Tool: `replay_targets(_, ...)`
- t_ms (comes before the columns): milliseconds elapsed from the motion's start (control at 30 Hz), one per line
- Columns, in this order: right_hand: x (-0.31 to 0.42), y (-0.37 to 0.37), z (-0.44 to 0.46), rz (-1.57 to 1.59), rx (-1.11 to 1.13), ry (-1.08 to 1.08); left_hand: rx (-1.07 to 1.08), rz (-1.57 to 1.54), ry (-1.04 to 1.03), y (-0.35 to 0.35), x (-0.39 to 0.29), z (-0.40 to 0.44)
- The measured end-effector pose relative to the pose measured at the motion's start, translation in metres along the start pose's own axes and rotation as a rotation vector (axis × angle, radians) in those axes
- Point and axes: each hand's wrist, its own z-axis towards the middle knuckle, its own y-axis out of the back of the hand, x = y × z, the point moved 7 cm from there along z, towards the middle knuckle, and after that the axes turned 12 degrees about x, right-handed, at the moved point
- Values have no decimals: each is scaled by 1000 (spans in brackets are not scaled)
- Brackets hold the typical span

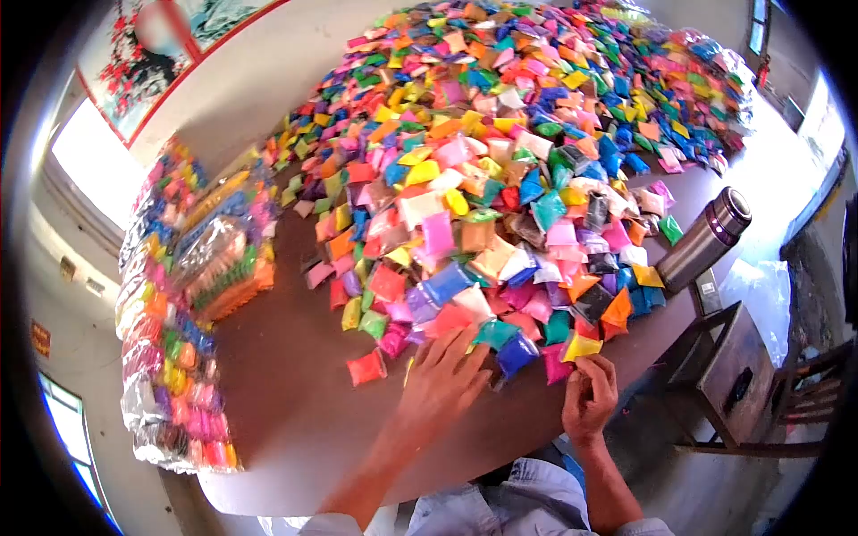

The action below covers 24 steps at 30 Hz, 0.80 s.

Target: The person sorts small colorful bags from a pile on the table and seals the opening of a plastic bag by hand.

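A big heap of small, colourful plastic packets [438, 234] covers much of the brown table. My left hand [442, 373] lies palm down at the heap's near edge, its fingers stretched out and touching the packets. Part of something yellow shows beside that hand, mostly hidden by it. A red packet [366, 367] rests on the table to its left, and a blue packet [516, 355] lies to its right. My right hand [590, 393] is curled, with thumb and fingers closed at the lower edge of a yellow packet [584, 346]. Close by is a magenta packet [556, 364].
Clear bags of packets [174, 357] line the table's left side, near a wrapped bundle [219, 268]. A steel thermos [706, 237] stands at the right edge beside a small box [708, 291]. A wooden stool [733, 375] is on the floor to the right.
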Motion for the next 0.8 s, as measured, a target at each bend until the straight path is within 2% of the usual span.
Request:
replay_targets(67,5,1,3,-58,-34,103,91,87,-175,-24,0,34)
replay_targets(100,5,0,3,-65,-35,87,62,200,-227,-31,7,50)
replay_targets(167,3,-2,4,-30,-16,15,82,129,-233,-48,39,79)
replay_targets(233,0,-1,6,-68,-13,38,174,191,-218,-42,50,106)
replay_targets(367,4,-1,8,-78,-10,24,113,449,-195,-20,86,157)
replay_targets(433,2,-4,8,-90,-12,31,-94,532,-199,5,114,185)
replay_targets(500,-1,-4,7,-88,-29,40,-127,443,-152,22,132,206)
replay_targets(600,-1,-4,7,-52,2,-38,-115,501,-60,30,159,222)
replay_targets(800,1,-3,8,-18,-1,-25,-99,545,158,51,201,202)
